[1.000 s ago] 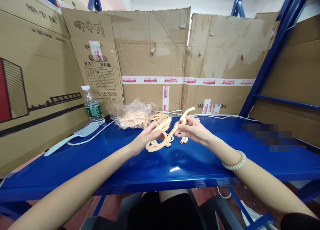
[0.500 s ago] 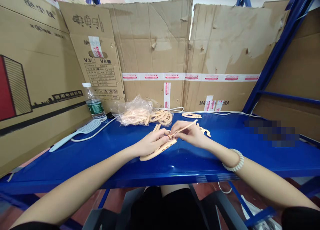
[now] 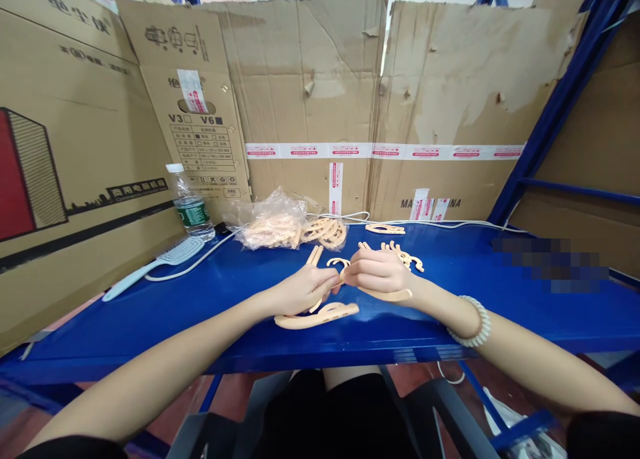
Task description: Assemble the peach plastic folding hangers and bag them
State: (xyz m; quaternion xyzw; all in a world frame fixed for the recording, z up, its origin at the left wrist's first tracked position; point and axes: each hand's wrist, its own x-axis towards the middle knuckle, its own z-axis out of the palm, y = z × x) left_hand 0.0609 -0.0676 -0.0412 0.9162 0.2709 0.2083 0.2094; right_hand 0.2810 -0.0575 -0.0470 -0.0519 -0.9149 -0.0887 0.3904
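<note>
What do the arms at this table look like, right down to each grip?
They are human arms, bare below black sleeves. The left grip and right grip are plain ungloved hands; a pale, ridged bracelet circles the right wrist. No cables or markings show.

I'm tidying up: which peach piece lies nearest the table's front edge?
The long curved piece with slots, just in front of the left hand; the other visible pieces sit farther back.

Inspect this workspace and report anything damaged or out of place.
The rear right cardboard panel looks damaged: its surface is scuffed and peeled in patches. The hairbrush, left of the beige pieces, also seems out of place.
</note>
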